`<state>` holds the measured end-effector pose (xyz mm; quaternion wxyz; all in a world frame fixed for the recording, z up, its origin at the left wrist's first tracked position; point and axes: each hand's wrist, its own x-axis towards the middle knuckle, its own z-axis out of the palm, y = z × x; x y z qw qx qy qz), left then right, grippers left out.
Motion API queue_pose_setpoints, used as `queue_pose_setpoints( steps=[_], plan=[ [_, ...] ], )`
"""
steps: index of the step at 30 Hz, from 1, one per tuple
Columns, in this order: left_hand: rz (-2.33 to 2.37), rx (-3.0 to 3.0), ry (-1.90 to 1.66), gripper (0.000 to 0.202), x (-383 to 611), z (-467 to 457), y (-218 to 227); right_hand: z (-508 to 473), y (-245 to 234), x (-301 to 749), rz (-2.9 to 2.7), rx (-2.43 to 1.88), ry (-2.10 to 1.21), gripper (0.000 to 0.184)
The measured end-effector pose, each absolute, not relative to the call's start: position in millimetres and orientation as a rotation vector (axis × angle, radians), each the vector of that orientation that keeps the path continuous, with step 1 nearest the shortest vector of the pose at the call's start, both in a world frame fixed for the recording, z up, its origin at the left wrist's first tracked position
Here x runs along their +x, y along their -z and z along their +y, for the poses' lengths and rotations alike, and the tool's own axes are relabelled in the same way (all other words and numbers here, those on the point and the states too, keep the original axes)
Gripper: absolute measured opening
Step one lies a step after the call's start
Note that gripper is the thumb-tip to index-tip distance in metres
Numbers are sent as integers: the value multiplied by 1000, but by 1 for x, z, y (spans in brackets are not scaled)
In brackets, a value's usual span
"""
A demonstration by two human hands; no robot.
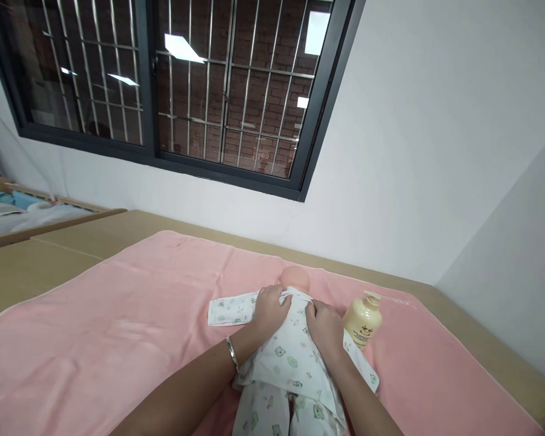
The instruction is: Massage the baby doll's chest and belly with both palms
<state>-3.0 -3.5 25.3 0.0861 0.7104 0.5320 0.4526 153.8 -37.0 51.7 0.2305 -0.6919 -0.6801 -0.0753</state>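
Observation:
A baby doll (294,278) lies on its back on a pink towel (118,327), dressed in a white printed sleepsuit (290,363). My left hand (269,310), with a bracelet on the wrist, pinches the suit's cloth at the doll's chest near the collar. Just to the right, my right hand (326,327) grips the other side of the suit front. Both hands have their fingers closed on the fabric. The doll's sleeves stretch out to both sides.
A cream pump bottle (363,319) stands on the towel just right of the doll. The towel covers a tan table (36,266) set against a white wall under a barred window (172,91). A wooden cot (27,212) stands far left.

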Motion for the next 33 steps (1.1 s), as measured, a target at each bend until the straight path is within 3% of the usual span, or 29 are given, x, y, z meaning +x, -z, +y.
queue_pose_setpoints(
  steps=[6, 16, 33],
  plan=[
    [1548, 2157, -1277, 24, -5, -4, -28, -29, -50, 162, -1980, -1736, 57, 40],
    [1543, 2141, -1448, 15, -4, -4, -21, -37, -48, 156, -1843, -1839, 184, 41],
    [1614, 2104, -1267, 22, -6, -3, -24, -33, -51, 159, -2002, -1805, 52, 48]
  ],
)
